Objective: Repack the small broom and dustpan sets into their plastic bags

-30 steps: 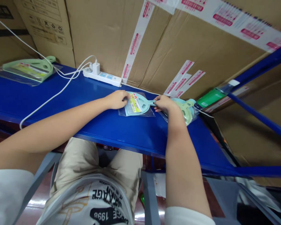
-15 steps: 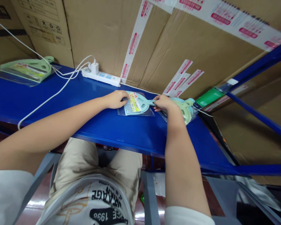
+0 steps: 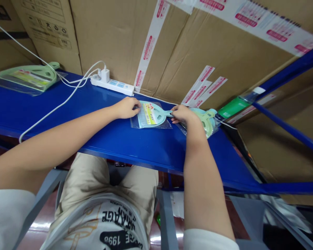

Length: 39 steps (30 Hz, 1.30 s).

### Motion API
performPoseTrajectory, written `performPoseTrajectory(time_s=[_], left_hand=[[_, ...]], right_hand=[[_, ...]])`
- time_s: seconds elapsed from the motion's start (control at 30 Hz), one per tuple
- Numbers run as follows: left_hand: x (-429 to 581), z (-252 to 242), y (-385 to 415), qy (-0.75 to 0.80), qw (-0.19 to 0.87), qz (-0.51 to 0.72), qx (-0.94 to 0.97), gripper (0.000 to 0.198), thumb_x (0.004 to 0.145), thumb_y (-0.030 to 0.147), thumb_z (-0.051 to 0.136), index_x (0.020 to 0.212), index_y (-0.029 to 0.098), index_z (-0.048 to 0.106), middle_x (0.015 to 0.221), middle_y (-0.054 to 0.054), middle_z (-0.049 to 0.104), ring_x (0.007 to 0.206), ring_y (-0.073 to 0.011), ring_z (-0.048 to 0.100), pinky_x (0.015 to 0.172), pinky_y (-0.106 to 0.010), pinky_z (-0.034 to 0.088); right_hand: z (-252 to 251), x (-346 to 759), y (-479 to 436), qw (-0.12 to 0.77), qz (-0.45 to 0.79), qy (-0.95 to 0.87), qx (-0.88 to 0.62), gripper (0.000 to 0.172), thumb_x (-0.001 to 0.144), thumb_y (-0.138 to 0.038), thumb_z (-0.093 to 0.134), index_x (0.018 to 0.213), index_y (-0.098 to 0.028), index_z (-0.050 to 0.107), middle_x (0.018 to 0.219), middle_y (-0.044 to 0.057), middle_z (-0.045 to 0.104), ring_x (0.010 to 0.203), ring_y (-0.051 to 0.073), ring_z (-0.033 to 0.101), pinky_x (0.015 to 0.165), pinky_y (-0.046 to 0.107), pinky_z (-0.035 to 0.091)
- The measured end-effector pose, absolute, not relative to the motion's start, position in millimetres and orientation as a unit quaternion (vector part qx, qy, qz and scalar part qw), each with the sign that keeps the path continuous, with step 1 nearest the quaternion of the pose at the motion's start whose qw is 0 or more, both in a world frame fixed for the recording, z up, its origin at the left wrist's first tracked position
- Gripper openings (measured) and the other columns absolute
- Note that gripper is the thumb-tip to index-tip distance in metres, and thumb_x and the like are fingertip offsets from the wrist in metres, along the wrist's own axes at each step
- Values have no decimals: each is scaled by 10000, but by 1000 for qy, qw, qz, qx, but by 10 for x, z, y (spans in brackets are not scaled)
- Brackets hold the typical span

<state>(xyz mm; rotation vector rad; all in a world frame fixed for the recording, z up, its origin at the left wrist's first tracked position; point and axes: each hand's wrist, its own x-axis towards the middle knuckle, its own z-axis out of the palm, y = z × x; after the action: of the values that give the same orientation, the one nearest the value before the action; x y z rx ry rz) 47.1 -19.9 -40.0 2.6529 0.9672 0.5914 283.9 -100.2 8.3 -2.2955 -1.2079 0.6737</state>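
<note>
shifting my left hand slightly up and left is all that has changed; the rest of the bench looks as it was. taped cardboard cartons wall off the far side of the blue steel shelf, with a white power strip and its charger at the far edge, and a white cable trailing across the left part. about midway along, near that far edge, a clear plastic bag lies flat, holding a pale blue plastic piece and a printed yellow label card. my left hand rests open on the bag's left end, fingers lightly curled over the piece's wide end, gripping nothing i can make out. my right hand is closed narrow, pinching the piece's slim handle. just right of that hand lies a second bagged piece, pale green, and another green one lies in its bag at the shelf's left end.
</note>
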Motion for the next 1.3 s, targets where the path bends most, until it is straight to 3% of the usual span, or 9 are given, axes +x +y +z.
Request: performPoseTrajectory(time_s=[0.27,0.5,0.73,0.9,1.03,1.13,1.3], left_hand=[[430,-308,-220,374,144,164,901,461,802,59,628,1244,96,752,1126,-133,802,1003,-243,780,926,-357,613],[412,-267,-246,373,163,191,893,372,781,47,624,1118,111,766,1009,-91,790,943,-223,769,890,-337,607],[410,-206,-40,417,200,302,834,325,882,256,653,1173,143,742,1143,-117,788,1075,-239,751,1019,-366,567],[653,15,112,450,206,179,851,531,923,437,633,1351,129,705,1322,-148,766,1247,-304,719,1066,-357,524],[861,56,182,422,223,109,872,630,974,588,492,1308,128,764,1354,-165,760,1313,-335,684,1097,-352,489],[921,-12,187,419,232,101,872,681,978,617,462,1332,117,758,1311,-178,774,1248,-337,708,1056,-360,505],[844,-96,115,410,275,142,858,637,971,622,507,1203,106,801,1113,-168,801,1055,-312,746,914,-364,538]], right_hand=[[116,2844,-1008,296,266,-367,-841,264,960,69,556,879,-181,583,595,-37,568,488,96,612,489,176,565],[80,2842,-1004,370,297,-330,-816,288,985,70,499,858,-180,561,583,-32,577,473,93,611,497,163,570],[86,2886,-992,469,333,-304,-759,328,965,103,506,787,-163,575,601,-34,607,489,57,605,542,133,592],[133,2885,-1012,484,346,-319,-737,352,966,99,514,752,-167,599,599,-20,626,495,64,611,533,116,569],[140,2877,-1036,501,357,-334,-714,372,945,107,531,711,-169,618,627,-2,646,517,68,626,569,122,577],[131,2903,-1029,516,353,-334,-706,356,929,102,553,709,-169,624,662,9,671,556,79,657,634,155,618],[148,2985,-995,533,343,-320,-704,298,898,104,572,782,-161,646,616,-14,653,515,80,636,520,124,566]])
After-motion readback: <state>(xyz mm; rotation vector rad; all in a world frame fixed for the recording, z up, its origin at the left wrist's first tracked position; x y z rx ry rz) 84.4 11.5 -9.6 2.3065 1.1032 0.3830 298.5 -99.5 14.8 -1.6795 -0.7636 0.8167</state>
